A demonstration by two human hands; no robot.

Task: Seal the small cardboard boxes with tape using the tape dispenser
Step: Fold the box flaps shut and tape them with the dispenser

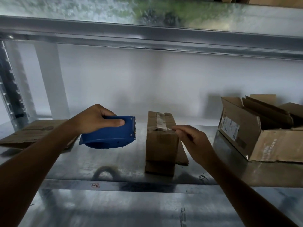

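Your left hand is gripping the blue tape dispenser; your right hand is pinching the clear tape on the small cardboard box. I think a sideways pull is risking wrinkles or tipping the box.

a: what's worn on the arms?
b: bare skin only. the left forearm and right forearm are uncovered from the wrist to where the view cuts them off.
a: and the hands?
b: the left hand and right hand are bare too. the wrists are slim. dim light hides any finer marks.
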